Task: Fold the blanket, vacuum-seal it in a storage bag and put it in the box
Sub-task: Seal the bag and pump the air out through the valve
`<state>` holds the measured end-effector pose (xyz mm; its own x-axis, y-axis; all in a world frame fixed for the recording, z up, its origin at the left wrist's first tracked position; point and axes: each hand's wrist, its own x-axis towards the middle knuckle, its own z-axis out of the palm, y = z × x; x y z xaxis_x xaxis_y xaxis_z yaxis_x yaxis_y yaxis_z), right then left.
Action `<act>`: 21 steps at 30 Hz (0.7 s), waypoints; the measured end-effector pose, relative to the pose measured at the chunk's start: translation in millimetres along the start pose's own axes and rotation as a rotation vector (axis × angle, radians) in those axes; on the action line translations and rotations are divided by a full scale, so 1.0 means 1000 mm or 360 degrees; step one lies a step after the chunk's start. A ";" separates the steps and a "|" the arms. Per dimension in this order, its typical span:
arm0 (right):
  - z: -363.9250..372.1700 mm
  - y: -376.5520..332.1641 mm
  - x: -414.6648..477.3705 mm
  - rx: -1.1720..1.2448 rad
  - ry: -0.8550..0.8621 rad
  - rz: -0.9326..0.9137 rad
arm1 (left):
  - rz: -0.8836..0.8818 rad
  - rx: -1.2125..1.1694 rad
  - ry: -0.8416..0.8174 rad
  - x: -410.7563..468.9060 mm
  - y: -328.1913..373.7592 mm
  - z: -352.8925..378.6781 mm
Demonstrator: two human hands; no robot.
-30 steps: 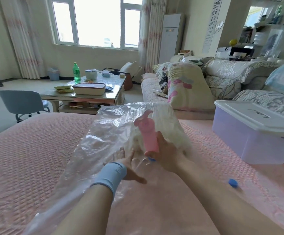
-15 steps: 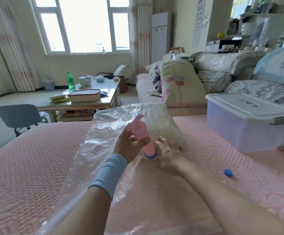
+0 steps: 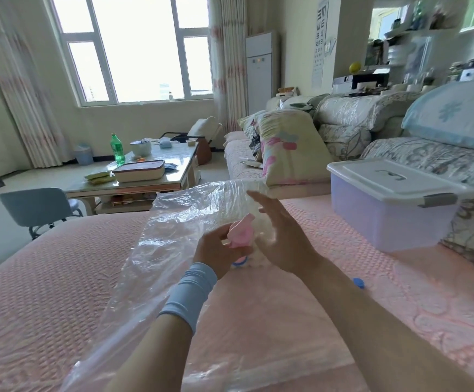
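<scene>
Pump handover: my left grip point(image 3: 216, 253) now grasps the pink plastic hand pump point(image 3: 241, 232) on the clear plastic storage bag point(image 3: 173, 222), which holds the white blanket point(image 3: 261, 222). My right grip point(image 3: 283, 239) has released, fingers spread, judged ready for pumping.

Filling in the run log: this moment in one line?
left hand: grips pink pump on bag | right hand: fingers straight, beside pump | box: lidded

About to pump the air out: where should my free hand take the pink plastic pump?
Take its top handle from above. The pink plastic pump stands roughly upright on the clear plastic bag, the left hand grips its barrel, and the right hand is open beside it.
</scene>
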<state>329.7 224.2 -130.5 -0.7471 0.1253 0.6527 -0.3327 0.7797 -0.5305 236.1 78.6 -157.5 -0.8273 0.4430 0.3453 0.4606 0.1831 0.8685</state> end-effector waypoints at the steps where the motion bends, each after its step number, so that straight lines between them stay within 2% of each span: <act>1: -0.003 -0.008 -0.001 -0.0102 -0.0024 -0.0155 | 0.0001 -0.0022 0.0004 -0.002 0.000 0.001; 3: -0.003 -0.019 -0.002 -0.0296 -0.0088 -0.0332 | 0.0038 0.0042 0.0016 -0.005 0.001 0.003; 6: 0.006 -0.028 0.002 -0.0412 -0.0075 -0.0378 | 0.0142 0.0160 0.0103 -0.007 -0.001 0.004; 10: 0.015 -0.031 0.009 -0.0595 -0.0083 -0.0476 | 0.0200 -0.0017 0.0117 -0.001 -0.003 -0.001; 14: 0.012 -0.031 0.009 -0.0735 -0.0001 -0.0419 | 0.0142 0.0025 0.0067 0.005 0.000 -0.001; 17: 0.002 -0.040 0.013 -0.0680 -0.0029 -0.0363 | 0.0079 0.0055 0.0054 0.008 0.002 0.001; 21: -0.029 -0.069 0.030 -0.0624 0.0409 -0.0620 | 0.0056 -0.0021 0.0045 0.011 0.000 0.004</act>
<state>346.7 191.9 -59.0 -0.4339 -0.1086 0.8944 -0.2805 0.9596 -0.0196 228.5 86.8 -154.9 -0.8195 0.4241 0.3854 0.4854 0.1562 0.8602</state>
